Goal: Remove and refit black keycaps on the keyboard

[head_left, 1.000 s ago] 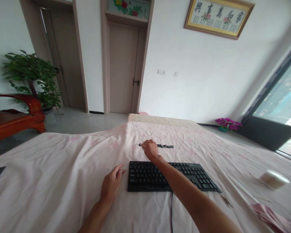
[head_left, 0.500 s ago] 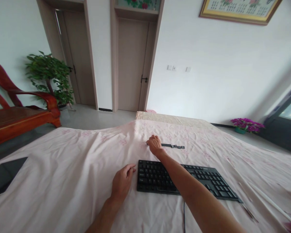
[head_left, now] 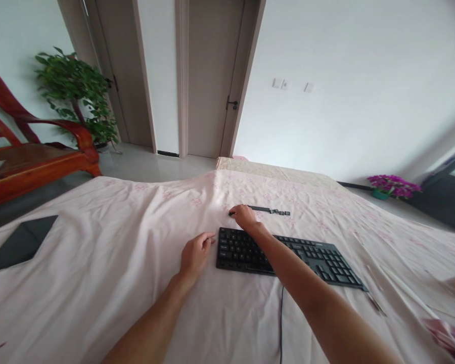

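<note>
Right hand [head_left: 244,216]: drawn closer to the keyboard [head_left: 235,248] since the earlier frame; fingertips nearly together, seemingly pinching a dark cap [head_left: 231,214] just beyond the keyboard's far left corner.
Left hand [head_left: 194,254]: loosely curled, just beside the keyboard's left end, nothing visible in it.
Loose caps [head_left: 282,213]: on the cloth [head_left: 117,263], beside a long bar [head_left: 261,209].
Cap feel: likely light, hard, slippery; pinch opposite sides.
Bar feel: probably stiff, light; hold mid-length.

Bright, soft daylight, shadows faint. Glossy red-brown wooden chair [head_left: 49,169] stretched, left edge; crumpled pink cloth [head_left: 445,334] lower right blurred. Plain white wall [head_left: 345,111] darkens top right.
</note>
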{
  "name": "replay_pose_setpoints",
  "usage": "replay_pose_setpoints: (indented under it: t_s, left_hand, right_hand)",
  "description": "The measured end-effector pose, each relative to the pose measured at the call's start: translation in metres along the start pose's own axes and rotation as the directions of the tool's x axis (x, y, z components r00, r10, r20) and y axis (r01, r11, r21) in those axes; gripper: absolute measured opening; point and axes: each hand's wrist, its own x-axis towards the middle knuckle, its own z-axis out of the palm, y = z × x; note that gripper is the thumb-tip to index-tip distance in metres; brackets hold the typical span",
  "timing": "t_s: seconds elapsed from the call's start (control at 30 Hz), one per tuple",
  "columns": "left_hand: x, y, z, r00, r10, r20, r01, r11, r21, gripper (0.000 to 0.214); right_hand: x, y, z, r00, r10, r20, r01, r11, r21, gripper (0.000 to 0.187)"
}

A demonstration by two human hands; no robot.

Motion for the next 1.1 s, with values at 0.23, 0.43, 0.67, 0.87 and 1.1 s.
replay_pose_setpoints:
  t_s: [0.23, 0.43, 0.67, 0.87, 1.1]
  left_hand:
    - [-0.003, 0.004, -0.002, 1.0, -0.009, -0.002, 0.009, 1.0, -0.004, 0.029]
    - [-0.004, 0.003, -0.003, 1.0, -0.004, -0.007, 0.003, 1.0, -0.013, 0.027]
    - [-0.005, 0.0, -0.002, 1.0, 0.024, -0.01, -0.024, 1.0, -0.008, 0.029]
    - [-0.006, 0.0, -0.003, 0.999, 0.035, -0.018, -0.035, 0.999, 0.009, 0.029]
    - [-0.005, 0.001, -0.002, 1.0, 0.024, -0.016, -0.024, 1.0, 0.015, 0.029]
  right_hand:
    - [-0.018, -0.012, -0.018, 0.999, 0.0, -0.049, 0.006, 0.993, 0.121, 0.029]
    - [-0.094, -0.04, -0.03, 0.969, -0.083, -0.235, 0.187, 0.866, 0.464, 0.02]
    - [-0.163, -0.06, -0.011, 0.91, -0.232, -0.343, 0.375, 0.812, 0.447, 0.012]
    - [-0.17, -0.066, -0.006, 0.882, -0.293, -0.37, 0.394, 0.889, 0.235, 0.014]
    - [-0.169, -0.066, -0.003, 0.877, -0.318, -0.36, 0.408, 0.889, 0.208, 0.017]
